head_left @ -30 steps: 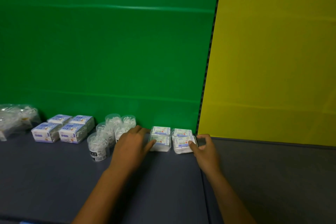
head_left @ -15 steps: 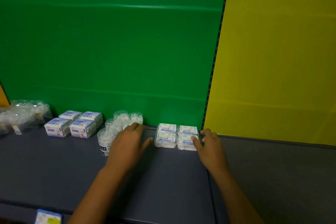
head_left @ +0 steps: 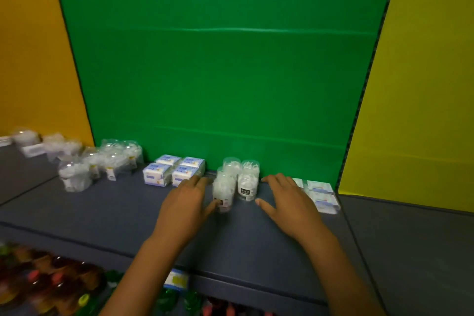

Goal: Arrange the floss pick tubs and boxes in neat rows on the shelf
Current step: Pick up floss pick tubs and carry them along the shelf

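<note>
Two bare hands flank a cluster of clear tubs [head_left: 236, 179] on the dark shelf [head_left: 123, 213], which carries every tub and box in view. The left hand [head_left: 186, 202] lies with fingers nearly straight, its thumb touching the base of the nearest tub [head_left: 224, 191]; the right hand [head_left: 287, 200] is spread flat, gripping nothing, just beside the labelled tub [head_left: 246, 183], though contact cannot be confirmed. The tubs look light, rigid and smooth-walled, tall enough to tip; they are probably best nudged low on the sides or pinched round the body. Flat white boxes [head_left: 322, 196] sit just right of the right hand, blue-printed boxes [head_left: 173, 169] behind the left, both against the green backdrop [head_left: 218, 72]. Blurred wrapped tubs [head_left: 102, 159] trail off left.
</note>
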`<state>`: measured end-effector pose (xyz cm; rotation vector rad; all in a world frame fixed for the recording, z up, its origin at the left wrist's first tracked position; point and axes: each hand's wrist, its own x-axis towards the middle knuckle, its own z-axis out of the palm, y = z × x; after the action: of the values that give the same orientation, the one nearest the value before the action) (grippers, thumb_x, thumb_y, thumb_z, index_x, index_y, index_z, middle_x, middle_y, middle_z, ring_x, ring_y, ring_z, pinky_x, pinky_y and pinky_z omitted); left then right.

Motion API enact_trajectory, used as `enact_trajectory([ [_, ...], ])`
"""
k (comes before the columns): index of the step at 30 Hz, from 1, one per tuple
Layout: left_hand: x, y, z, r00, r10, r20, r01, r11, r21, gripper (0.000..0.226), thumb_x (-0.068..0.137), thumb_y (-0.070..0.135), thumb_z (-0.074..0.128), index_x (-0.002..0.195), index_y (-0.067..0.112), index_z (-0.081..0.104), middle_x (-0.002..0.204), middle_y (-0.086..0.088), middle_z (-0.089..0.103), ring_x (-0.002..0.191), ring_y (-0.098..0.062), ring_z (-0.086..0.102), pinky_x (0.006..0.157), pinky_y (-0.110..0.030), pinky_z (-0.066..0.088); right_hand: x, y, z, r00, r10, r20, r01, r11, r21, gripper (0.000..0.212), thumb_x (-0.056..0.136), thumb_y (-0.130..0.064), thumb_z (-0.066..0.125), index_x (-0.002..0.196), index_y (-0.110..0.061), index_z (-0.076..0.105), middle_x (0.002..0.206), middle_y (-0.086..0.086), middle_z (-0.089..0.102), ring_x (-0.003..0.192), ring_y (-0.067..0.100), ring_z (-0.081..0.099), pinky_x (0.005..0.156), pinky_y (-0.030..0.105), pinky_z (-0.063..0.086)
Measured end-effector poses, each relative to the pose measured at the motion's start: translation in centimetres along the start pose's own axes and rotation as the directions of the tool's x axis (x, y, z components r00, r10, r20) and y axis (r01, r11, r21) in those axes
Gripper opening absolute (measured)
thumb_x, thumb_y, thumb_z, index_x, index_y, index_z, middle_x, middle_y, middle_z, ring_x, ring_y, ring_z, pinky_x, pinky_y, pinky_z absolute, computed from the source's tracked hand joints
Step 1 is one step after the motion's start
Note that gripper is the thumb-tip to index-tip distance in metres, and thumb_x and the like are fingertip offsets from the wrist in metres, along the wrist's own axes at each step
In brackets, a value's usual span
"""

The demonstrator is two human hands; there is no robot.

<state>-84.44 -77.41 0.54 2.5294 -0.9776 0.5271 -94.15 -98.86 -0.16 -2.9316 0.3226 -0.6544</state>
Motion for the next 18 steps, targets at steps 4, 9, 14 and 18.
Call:
enact_trajectory([
  [4, -3.2, -6.1, -3.0, 0.999, -0.037, 0.016, 0.036, 0.997, 0.068, 0.053, 0.088, 0.048, 0.058, 0.132, 0.019, 0.05, 0.124, -0.008, 0.057, 0.107, -0.029, 0.057, 0.083, -0.04, 0.049, 0.4, -7.3, 1.2, 0.999, -0.049, 0.003, 0.049, 0.998, 0.034, 0.053, 0.095, -0.052, 0.049, 0.139, -0.024, 0.039, 0.135, 0.0, 0.046, 0.124, 0.022, 0.044, 0.095, 0.037, 0.044],
  [9, -7.5, -13.6, -7.1, 0.992, -0.122, -0.003, 0.122, 0.985, 0.119, 0.055, 0.09, 0.051, 0.054, 0.136, 0.023, 0.045, 0.128, -0.004, 0.052, 0.115, -0.025, 0.052, 0.09, -0.038, 0.047, 1.3, -16.2, 2.7, 0.991, -0.131, 0.019, 0.129, 0.989, 0.073, 0.06, 0.095, -0.06, 0.043, 0.141, -0.024, 0.037, 0.137, 0.0, 0.045, 0.125, 0.021, 0.043, 0.098, 0.037, 0.043],
  [14, -11.7, -20.6, -11.4, 0.973, -0.226, -0.041, 0.229, 0.953, 0.198, 0.056, 0.09, 0.056, 0.048, 0.137, 0.026, 0.042, 0.129, 0.0, 0.051, 0.117, -0.021, 0.05, 0.091, -0.036, 0.046, 3.0, -25.1, 4.4, 0.97, -0.243, 0.03, 0.236, 0.96, 0.15, 0.06, 0.094, -0.061, 0.043, 0.141, -0.025, 0.036, 0.139, -0.001, 0.043, 0.128, 0.021, 0.041, 0.101, 0.038, 0.042],
  [18, -14.4, -25.4, -14.3, 0.944, -0.316, -0.09, 0.328, 0.915, 0.232, 0.057, 0.09, 0.056, 0.048, 0.137, 0.026, 0.042, 0.13, 0.001, 0.05, 0.118, -0.021, 0.05, 0.091, -0.036, 0.046, 4.9, -31.3, 5.9, 0.944, -0.329, 0.033, 0.317, 0.93, 0.187, 0.059, 0.094, -0.061, 0.043, 0.14, -0.025, 0.037, 0.136, -0.002, 0.045, 0.126, 0.019, 0.042, 0.097, 0.037, 0.044],
])
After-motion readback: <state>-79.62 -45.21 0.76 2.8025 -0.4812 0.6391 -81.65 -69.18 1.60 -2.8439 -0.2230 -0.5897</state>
